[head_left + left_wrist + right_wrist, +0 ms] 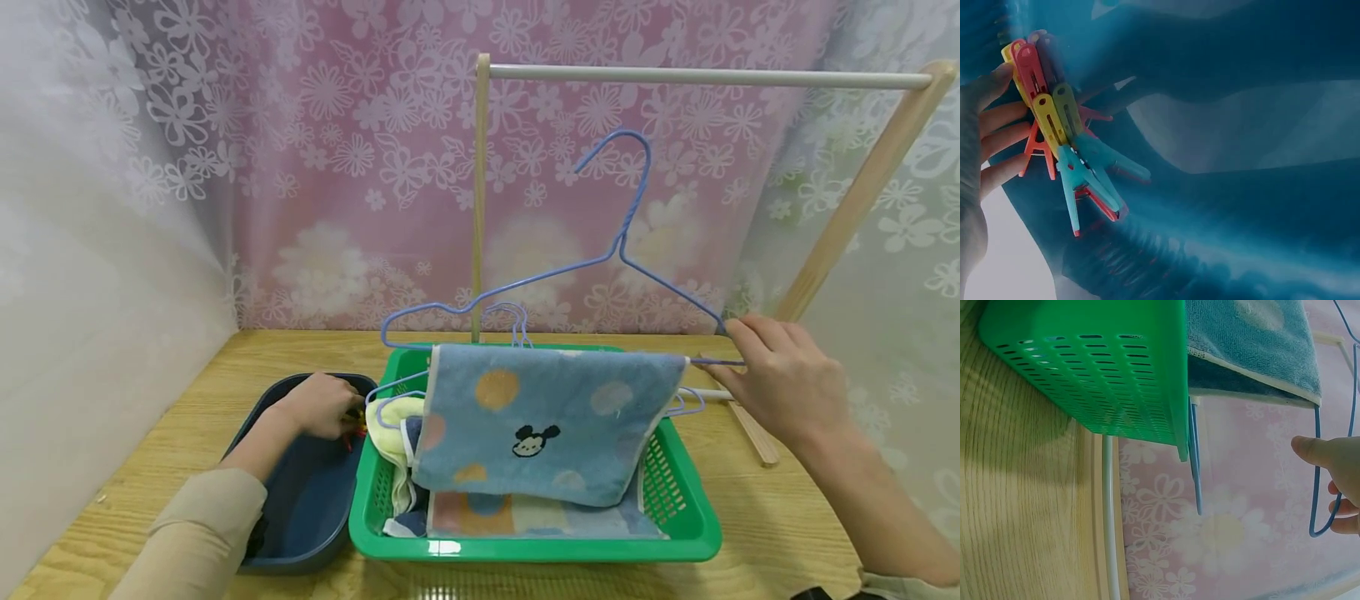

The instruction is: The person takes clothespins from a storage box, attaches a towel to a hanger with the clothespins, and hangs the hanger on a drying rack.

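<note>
My right hand (787, 379) grips the right end of a blue wire hanger (540, 273), hook upward. Over its lower bar hangs a blue towel (555, 433) with pale and orange dots and a mouse-face patch. In the right wrist view, the fingers (1344, 506) curl about the hanger's bent end. My left hand (318, 406) reaches into a dark blue basin (322, 500) at the left. Clothespins (1054, 119) in red, yellow and teal lie in a bunch against my left fingers (1007, 137), which are loosely extended.
A green basket (536, 550) stands under the towel, with more cloths (401, 417) and hangers in it. Behind rises a wooden rack with a white rail (705, 77). Flowered curtains (352, 167) close off the back and sides of the wooden table (787, 533).
</note>
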Tool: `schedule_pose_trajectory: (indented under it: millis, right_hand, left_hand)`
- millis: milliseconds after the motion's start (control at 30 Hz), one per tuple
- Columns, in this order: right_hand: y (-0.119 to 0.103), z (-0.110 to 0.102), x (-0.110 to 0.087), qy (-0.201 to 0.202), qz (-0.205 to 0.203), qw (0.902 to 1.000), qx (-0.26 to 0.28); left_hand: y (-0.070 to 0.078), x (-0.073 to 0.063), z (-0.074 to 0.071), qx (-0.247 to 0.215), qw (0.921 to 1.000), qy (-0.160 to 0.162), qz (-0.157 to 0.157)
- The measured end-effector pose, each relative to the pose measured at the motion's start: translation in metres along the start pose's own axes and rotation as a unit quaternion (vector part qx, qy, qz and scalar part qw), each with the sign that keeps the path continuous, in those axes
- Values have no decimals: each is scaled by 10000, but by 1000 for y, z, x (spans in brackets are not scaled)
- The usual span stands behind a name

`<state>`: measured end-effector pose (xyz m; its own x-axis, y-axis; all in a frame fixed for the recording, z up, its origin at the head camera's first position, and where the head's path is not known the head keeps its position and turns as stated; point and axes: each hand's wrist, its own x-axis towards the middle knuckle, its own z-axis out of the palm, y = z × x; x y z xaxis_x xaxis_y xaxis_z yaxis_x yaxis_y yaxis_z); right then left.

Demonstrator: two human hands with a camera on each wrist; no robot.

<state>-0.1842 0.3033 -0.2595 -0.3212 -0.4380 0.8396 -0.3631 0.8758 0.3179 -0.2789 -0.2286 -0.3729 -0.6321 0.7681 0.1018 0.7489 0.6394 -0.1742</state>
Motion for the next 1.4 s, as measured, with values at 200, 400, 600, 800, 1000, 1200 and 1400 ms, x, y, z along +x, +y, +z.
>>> schedule_pose_trajectory:
  millis: [200, 400, 600, 800, 1000, 1200, 1400]
  right_hand:
    - [-1, 1, -2, -31, -35, 10000, -22]
    - [-1, 1, -3, -173, -30, 9998, -50]
    - [0, -1, -4, -216, -73, 9997, -64]
    - [0, -1, -4, -237, -84, 9997, -79]
    - [-1, -1, -2, -151, -108, 9998, -62]
    - [1, 0, -3, -203, -124, 9997, -37]
    - [1, 2, -5, -28, -38, 10000, 51]
  left_hand:
    - [0, 2, 5, 97, 9997, -34, 230]
    - [1, 4, 6, 199, 9991, -201, 320]
    - [0, 4, 7, 571, 9968, -149, 540]
    - [-4, 3, 9, 1115, 9897, 155, 885]
    - [-4, 2, 4, 1558, 9814, 394, 1050]
    - [-6, 2, 3, 1827, 9746, 708, 1088]
    - [-7, 2, 0, 1847, 9704, 1085, 1112]
